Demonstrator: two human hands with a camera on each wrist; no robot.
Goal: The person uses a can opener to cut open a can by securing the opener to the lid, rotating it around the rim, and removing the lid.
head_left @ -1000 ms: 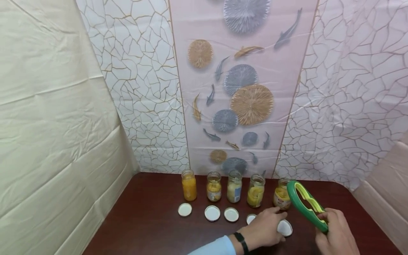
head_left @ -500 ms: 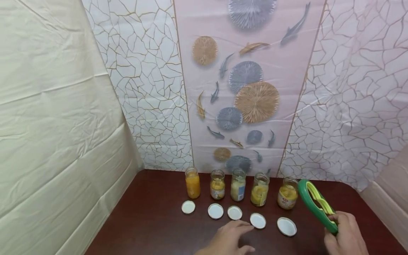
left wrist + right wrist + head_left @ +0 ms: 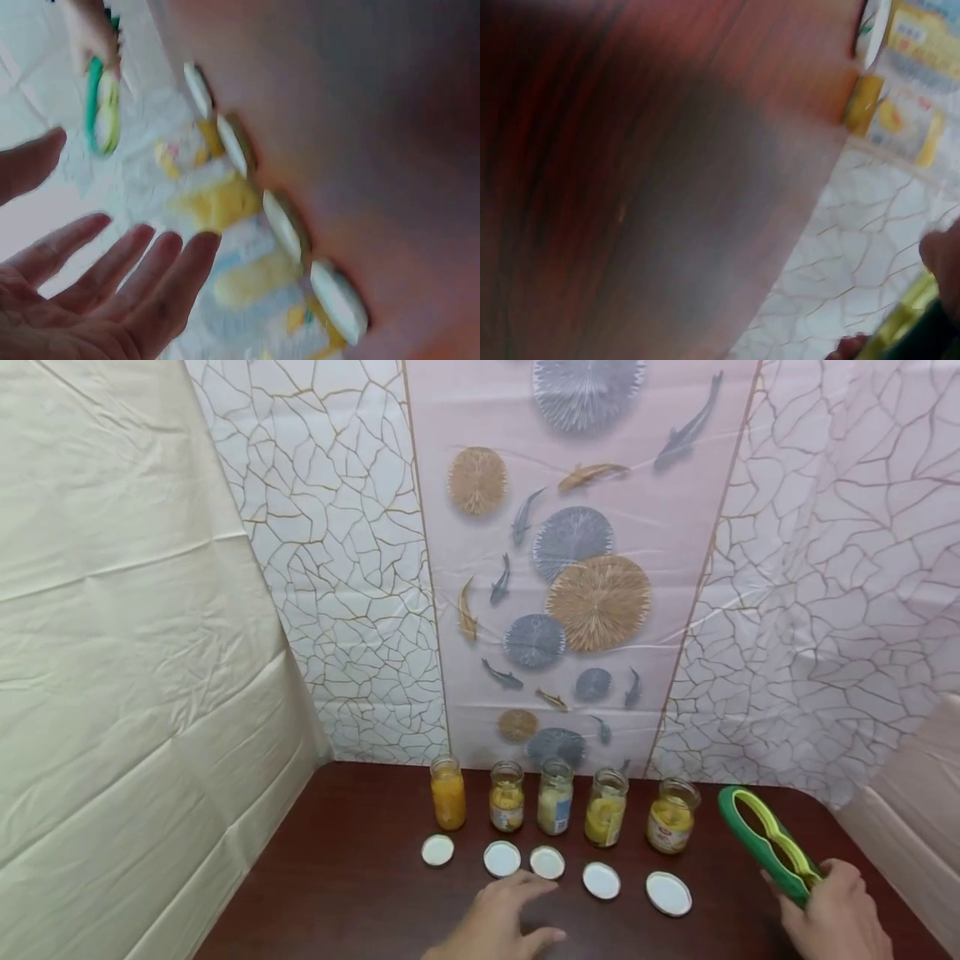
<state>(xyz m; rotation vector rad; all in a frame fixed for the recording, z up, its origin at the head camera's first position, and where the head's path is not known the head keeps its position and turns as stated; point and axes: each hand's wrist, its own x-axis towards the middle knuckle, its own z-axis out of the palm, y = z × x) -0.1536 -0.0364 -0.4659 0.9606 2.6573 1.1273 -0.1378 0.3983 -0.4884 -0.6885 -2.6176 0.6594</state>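
Note:
My right hand (image 3: 840,914) grips one end of a green jar opener (image 3: 738,835) with a lime-green toothed inner edge, holding it over the table's right side. My left hand (image 3: 495,922) hovers near the front with fingers spread and nothing in them. Closest to it are a round lid (image 3: 547,863) and another lid (image 3: 502,859), both white side up. Farther right lie a lid (image 3: 602,881) and the rightmost lid (image 3: 669,893). Behind them stands an uncapped glass jar (image 3: 671,822) with yellow contents. In the left wrist view the left palm (image 3: 82,330) and fingers show, blurred.
Several more uncapped jars line the back: a tall orange one (image 3: 447,797), a small yellow one (image 3: 507,802), a pale one (image 3: 555,802) and a yellow one (image 3: 605,814). A lid (image 3: 437,850) lies far left. Patterned cloth (image 3: 367,610) hangs behind the dark table (image 3: 337,893).
My left hand has left the rightmost lid and moved left, uncovering the lids. My right hand has shifted right with the jar opener.

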